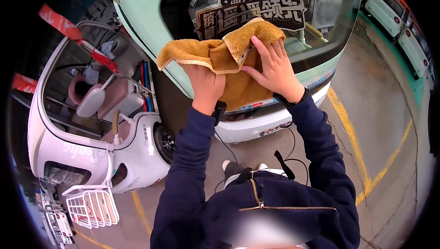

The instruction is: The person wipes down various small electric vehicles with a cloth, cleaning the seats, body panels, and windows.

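A mustard-brown towel with a pale stitched edge hangs between both hands, in front of the rear window of a mint-green vehicle. My left hand holds the towel's left part from below; its fingers are mostly hidden by the folded cloth. My right hand grips the upper right of the towel, thumb and fingers on the cloth. Whether the towel touches the glass I cannot tell. Large Chinese lettering shows on the window above the towel.
To the left stands a small white-pink open-sided vehicle with a wheel and a white wire basket. Yellow lines mark the ground at right. More white vehicles stand at the far right. Thin black cables hang near my body.
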Action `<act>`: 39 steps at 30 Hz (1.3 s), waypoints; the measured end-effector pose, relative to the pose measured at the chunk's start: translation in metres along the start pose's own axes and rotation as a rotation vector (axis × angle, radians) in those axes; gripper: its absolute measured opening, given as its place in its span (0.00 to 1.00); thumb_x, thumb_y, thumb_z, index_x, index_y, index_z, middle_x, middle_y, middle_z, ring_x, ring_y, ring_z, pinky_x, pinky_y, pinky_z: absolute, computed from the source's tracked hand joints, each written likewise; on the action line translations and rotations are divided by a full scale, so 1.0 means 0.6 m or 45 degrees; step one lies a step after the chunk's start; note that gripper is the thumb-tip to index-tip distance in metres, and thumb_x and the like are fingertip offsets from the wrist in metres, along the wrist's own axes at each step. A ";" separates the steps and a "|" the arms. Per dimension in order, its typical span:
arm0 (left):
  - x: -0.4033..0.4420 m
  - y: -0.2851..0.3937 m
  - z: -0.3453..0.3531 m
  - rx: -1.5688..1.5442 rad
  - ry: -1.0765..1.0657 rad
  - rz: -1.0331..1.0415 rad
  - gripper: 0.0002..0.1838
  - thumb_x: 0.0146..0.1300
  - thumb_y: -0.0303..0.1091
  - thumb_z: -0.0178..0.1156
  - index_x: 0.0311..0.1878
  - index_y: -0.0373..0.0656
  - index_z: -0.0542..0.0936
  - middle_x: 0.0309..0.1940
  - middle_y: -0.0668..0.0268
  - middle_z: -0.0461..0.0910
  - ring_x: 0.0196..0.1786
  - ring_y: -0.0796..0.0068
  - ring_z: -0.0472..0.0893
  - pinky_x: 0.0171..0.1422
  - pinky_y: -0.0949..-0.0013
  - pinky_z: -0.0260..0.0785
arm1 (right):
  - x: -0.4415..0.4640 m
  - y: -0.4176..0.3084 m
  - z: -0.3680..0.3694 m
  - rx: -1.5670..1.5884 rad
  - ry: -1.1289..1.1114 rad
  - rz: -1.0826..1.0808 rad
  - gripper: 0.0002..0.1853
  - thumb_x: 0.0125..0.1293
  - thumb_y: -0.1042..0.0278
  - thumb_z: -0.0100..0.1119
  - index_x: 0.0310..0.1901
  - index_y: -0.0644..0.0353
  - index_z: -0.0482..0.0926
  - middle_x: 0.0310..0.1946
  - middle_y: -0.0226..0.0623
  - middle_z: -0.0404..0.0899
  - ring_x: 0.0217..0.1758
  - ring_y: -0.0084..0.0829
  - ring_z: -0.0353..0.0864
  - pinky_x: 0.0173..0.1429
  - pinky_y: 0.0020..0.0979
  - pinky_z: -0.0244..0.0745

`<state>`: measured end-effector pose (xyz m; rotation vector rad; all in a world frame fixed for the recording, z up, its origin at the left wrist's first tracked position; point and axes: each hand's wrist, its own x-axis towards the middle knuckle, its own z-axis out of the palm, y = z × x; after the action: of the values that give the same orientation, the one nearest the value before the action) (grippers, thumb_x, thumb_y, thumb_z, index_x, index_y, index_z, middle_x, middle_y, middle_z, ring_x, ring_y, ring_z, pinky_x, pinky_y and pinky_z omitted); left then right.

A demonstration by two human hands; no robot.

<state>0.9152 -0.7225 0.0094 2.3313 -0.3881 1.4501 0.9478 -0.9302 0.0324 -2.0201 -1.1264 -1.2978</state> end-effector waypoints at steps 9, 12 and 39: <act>0.062 -0.069 0.030 0.595 0.123 -0.021 0.33 0.70 0.51 0.47 0.70 0.36 0.61 0.69 0.37 0.53 0.73 0.31 0.48 0.72 0.28 0.30 | 0.136 0.061 0.067 -0.271 0.240 -0.094 0.35 0.58 0.51 0.61 0.69 0.45 0.69 0.50 0.33 0.77 0.57 0.40 0.71 0.66 0.43 0.62; 0.014 -0.072 0.047 0.576 0.083 -0.034 0.33 0.69 0.51 0.48 0.69 0.37 0.62 0.70 0.37 0.52 0.73 0.31 0.47 0.72 0.28 0.30 | 0.089 0.044 0.081 -0.298 0.168 0.006 0.34 0.57 0.51 0.62 0.67 0.42 0.71 0.47 0.29 0.78 0.55 0.35 0.73 0.64 0.40 0.65; -0.165 0.038 0.118 0.085 -0.479 -0.333 0.30 0.68 0.45 0.51 0.70 0.41 0.63 0.69 0.42 0.58 0.71 0.34 0.54 0.75 0.39 0.39 | -0.113 0.019 0.080 -0.055 -0.213 0.112 0.34 0.59 0.57 0.55 0.69 0.50 0.67 0.50 0.39 0.76 0.56 0.41 0.72 0.67 0.42 0.62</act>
<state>0.9192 -0.7702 -0.1048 2.5944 -0.1229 0.9182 0.9675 -0.9260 -0.0490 -2.2181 -1.0771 -1.1370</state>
